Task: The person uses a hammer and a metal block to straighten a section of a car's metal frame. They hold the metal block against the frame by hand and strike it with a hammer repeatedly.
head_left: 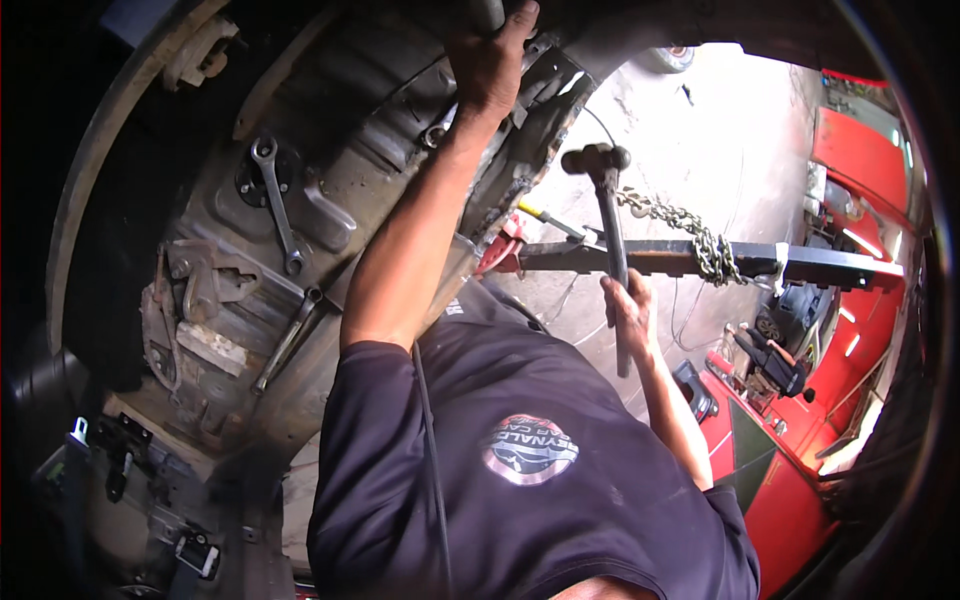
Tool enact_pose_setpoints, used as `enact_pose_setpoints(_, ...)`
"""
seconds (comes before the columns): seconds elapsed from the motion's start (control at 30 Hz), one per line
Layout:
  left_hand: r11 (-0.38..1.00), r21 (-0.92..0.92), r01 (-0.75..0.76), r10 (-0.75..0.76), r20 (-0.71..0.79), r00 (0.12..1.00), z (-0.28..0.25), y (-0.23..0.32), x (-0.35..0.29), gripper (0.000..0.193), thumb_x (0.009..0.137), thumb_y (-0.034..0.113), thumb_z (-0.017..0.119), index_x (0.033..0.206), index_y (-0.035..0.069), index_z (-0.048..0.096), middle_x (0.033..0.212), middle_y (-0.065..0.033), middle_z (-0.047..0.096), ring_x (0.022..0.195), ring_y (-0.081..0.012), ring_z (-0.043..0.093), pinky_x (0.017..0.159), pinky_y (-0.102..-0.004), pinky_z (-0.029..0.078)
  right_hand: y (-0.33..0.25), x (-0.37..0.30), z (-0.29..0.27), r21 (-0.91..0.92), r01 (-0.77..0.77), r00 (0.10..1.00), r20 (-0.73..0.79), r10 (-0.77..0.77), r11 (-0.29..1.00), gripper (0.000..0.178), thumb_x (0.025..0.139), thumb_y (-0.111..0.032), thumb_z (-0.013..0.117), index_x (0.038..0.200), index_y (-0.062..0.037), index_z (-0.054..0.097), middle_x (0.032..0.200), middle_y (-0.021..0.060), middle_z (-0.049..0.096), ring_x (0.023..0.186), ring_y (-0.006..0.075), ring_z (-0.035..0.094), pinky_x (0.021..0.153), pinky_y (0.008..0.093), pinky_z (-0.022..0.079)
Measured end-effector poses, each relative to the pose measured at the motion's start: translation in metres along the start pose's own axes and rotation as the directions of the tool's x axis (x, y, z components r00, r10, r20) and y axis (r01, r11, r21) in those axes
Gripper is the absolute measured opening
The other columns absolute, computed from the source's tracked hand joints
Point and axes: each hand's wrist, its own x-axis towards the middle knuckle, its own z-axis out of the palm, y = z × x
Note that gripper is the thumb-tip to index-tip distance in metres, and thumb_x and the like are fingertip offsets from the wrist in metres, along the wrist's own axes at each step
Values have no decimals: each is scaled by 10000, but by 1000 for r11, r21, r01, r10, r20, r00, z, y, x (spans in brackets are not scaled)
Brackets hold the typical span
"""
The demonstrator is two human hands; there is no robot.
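Observation:
At the top of the view, my left hand (490, 65) is closed around a grey, rounded metal piece (486, 14); its upper part is cut off, so I cannot tell its kind. That hand is over the bare metal car body, near its ragged cut edge (545, 165). My right hand (630, 308) grips a ball-peen hammer (611, 220) by the handle. The hammer's head points up and stands apart from the body panel, in front of the bright floor.
Two wrenches, one larger (276, 205) and one smaller (288, 340), lie on the metal floor pan (370, 190) at left. A chain (712, 250) wraps a black beam (660, 258) at right. A red car panel (780, 500) and another person (775, 365) are farther right.

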Motion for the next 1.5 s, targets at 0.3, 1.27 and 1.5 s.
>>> enact_pose_setpoints(0.3,978,-51,-203,205,41,978,-6,16,-9,317,862,241,739,682,113,511,634,42,487,538,-83,431,491,-276,324,-22,15,3,19,79,996,-36,-79,997,222,948,-234,649,871,-31,603,571,-36,454,455,48,398,415,236,326)
enact_pose_setpoints(1.27,791,354,-498,191,631,752,4,-34,-163,463,844,239,733,1184,25,504,1265,-239,445,1199,-353,476,1010,-428,385,26,10,-21,357,-104,987,-77,140,928,249,932,-288,668,856,-86,543,629,-11,510,439,72,467,389,228,389)
enact_pose_setpoints(1.5,660,567,-494,190,510,839,-12,-44,-211,750,788,410,777,1313,15,415,1195,-279,363,1091,-438,449,931,-508,382,23,13,-39,219,96,988,-137,-66,971,209,938,-234,655,864,-41,621,627,-30,520,489,46,445,426,232,350)
